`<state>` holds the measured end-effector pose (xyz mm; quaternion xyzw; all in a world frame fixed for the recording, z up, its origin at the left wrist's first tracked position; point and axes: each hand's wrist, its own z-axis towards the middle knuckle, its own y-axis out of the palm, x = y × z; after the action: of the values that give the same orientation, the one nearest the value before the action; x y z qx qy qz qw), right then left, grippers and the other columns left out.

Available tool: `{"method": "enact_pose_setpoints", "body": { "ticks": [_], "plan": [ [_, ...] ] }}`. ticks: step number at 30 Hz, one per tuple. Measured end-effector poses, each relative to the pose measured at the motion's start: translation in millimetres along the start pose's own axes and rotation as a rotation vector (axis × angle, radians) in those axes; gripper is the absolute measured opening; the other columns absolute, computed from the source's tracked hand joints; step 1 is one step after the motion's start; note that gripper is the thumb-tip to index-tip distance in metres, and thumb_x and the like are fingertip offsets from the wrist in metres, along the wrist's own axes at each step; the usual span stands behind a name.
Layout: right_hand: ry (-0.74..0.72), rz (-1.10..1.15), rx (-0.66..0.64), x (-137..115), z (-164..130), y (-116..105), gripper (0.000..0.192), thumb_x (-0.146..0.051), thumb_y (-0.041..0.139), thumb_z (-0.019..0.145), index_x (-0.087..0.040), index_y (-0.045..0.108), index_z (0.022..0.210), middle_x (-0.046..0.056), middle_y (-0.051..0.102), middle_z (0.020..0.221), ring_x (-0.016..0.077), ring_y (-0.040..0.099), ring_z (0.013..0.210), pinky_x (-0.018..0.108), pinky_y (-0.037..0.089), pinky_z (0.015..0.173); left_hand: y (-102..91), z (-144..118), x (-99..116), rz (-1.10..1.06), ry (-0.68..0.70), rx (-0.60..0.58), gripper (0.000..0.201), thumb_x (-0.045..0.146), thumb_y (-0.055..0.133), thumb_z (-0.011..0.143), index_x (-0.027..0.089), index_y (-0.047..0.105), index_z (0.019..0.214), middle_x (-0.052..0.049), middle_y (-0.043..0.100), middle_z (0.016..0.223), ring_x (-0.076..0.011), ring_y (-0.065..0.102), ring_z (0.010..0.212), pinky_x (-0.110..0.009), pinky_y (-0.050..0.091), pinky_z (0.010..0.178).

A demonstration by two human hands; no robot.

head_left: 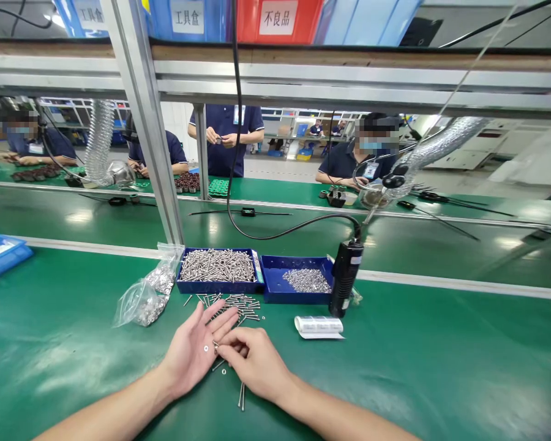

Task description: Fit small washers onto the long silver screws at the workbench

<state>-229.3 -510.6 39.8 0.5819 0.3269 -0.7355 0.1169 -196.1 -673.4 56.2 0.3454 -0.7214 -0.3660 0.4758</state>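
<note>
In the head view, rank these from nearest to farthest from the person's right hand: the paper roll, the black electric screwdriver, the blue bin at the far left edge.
1. Paper roll, just right of the right hand.
2. Black electric screwdriver, standing behind the roll, up and right.
3. Blue bin, far across at the left edge.

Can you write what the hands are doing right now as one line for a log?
left hand: open, palm up, washer on it | right hand: pinching a screw at the palm | mat: loose screws
</note>
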Motion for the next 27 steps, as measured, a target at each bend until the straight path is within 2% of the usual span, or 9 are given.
{"method": "enact_pose_setpoints", "body": {
  "ticks": [3, 8, 10, 13, 15, 17, 20, 22, 27],
  "plan": [
    [0.159, 0.367, 0.016, 9.8, 6.6, 1.1, 0.024, -0.037, 0.075, 0.082, -0.014, 0.07, 0.086, 0.003, 0.07, 0.072, 0.0144, 0.063, 0.058, 0.024, 0.049, 0.054, -2.0, 1.7, 4.0, -0.03, 0.046, -0.003, 0.07, 0.04, 0.049, 0.102, 0.008, 0.019, 0.156, -0.025, 0.046, 0.15, -0.0302, 0.043, 0.141, -0.044, 0.032, 0.12],
    [0.155, 0.712, 0.055, 19.8, 16.4, -6.7, 0.054, -0.043, 0.088, 0.071, -0.014, 0.066, 0.111, 0.003, 0.068, 0.076, 0.0133, 0.064, 0.06, 0.02, 0.048, 0.048, -4.8, 0.6, 7.1, -0.074, 0.056, -0.015, 0.07, 0.044, 0.049, 0.101, 0.009, 0.022, 0.156, -0.025, 0.045, 0.151, -0.0328, 0.044, 0.141, -0.045, 0.036, 0.117],
    [0.149, 0.784, 0.052, 19.9, 17.2, -10.4, 0.052, -0.042, 0.087, 0.072, -0.014, 0.068, 0.111, 0.002, 0.066, 0.077, 0.0119, 0.062, 0.061, 0.019, 0.047, 0.047, -4.4, 0.3, 7.1, -0.049, 0.072, 0.001, 0.07, 0.042, 0.051, 0.101, 0.008, 0.023, 0.155, -0.025, 0.046, 0.151, -0.033, 0.045, 0.14, -0.045, 0.035, 0.118],
    [0.139, 0.791, 0.023, 17.8, 16.0, -17.1, 0.04, -0.044, 0.082, 0.078, -0.012, 0.069, 0.097, 0.004, 0.065, 0.08, 0.0125, 0.063, 0.064, 0.02, 0.048, 0.048, -4.0, 0.8, 7.8, -0.007, 0.094, 0.006, 0.071, 0.039, 0.053, 0.1, 0.006, 0.021, 0.155, -0.027, 0.048, 0.149, -0.034, 0.046, 0.139, -0.047, 0.033, 0.12],
    [0.138, 0.693, -0.02, 16.0, 14.2, -23.4, 0.036, -0.045, 0.077, 0.082, -0.013, 0.067, 0.096, 0.006, 0.067, 0.084, 0.0155, 0.065, 0.067, 0.023, 0.05, 0.05, -5.4, 2.1, 8.6, 0.014, 0.102, 0.003, 0.071, 0.038, 0.053, 0.1, 0.006, 0.02, 0.155, -0.027, 0.048, 0.149, -0.0338, 0.045, 0.14, -0.048, 0.031, 0.121],
    [0.1, 0.428, -0.045, 15.4, 12.0, -30.7, 0.027, -0.041, 0.069, 0.088, -0.016, 0.066, 0.097, 0.006, 0.068, 0.083, 0.0176, 0.065, 0.068, 0.027, 0.052, 0.054, -8.2, 3.8, 9.1, 0.035, 0.111, 0.006, 0.069, 0.038, 0.052, 0.101, 0.007, 0.022, 0.155, -0.026, 0.048, 0.149, -0.033, 0.044, 0.14, -0.048, 0.029, 0.122],
    [-0.129, -0.168, -0.003, 17.9, 8.7, -39.6, 0.011, -0.025, 0.059, 0.09, -0.018, 0.068, 0.091, 0.006, 0.067, 0.086, 0.02, 0.063, 0.077, 0.034, 0.053, 0.07, -12.7, 5.7, 8.2, 0.054, 0.129, 0.008, 0.066, 0.04, 0.05, 0.101, 0.008, 0.025, 0.154, -0.025, 0.047, 0.15, -0.0327, 0.043, 0.141, -0.047, 0.026, 0.123],
    [-0.26, -0.446, 0.029, 20.3, 7.3, -42.4, 0.013, -0.017, 0.058, 0.086, -0.019, 0.07, 0.091, 0.007, 0.066, 0.094, 0.0217, 0.062, 0.087, 0.036, 0.051, 0.078, -13.8, 5.6, 6.8, 0.063, 0.132, 0.007, 0.066, 0.041, 0.05, 0.101, 0.008, 0.027, 0.153, -0.025, 0.047, 0.15, -0.0327, 0.043, 0.142, -0.047, 0.025, 0.123],
    [-0.3, -0.521, 0.009, 15.2, 4.7, -41.4, 0.024, -0.014, 0.057, 0.084, -0.02, 0.068, 0.104, 0.007, 0.063, 0.102, 0.0197, 0.061, 0.09, 0.032, 0.05, 0.08, -10.2, 2.9, 4.6, 0.096, 0.128, 0.024, 0.065, 0.039, 0.051, 0.101, 0.008, 0.028, 0.153, -0.024, 0.049, 0.149, -0.0321, 0.044, 0.14, -0.047, 0.025, 0.123]
  ]
}}
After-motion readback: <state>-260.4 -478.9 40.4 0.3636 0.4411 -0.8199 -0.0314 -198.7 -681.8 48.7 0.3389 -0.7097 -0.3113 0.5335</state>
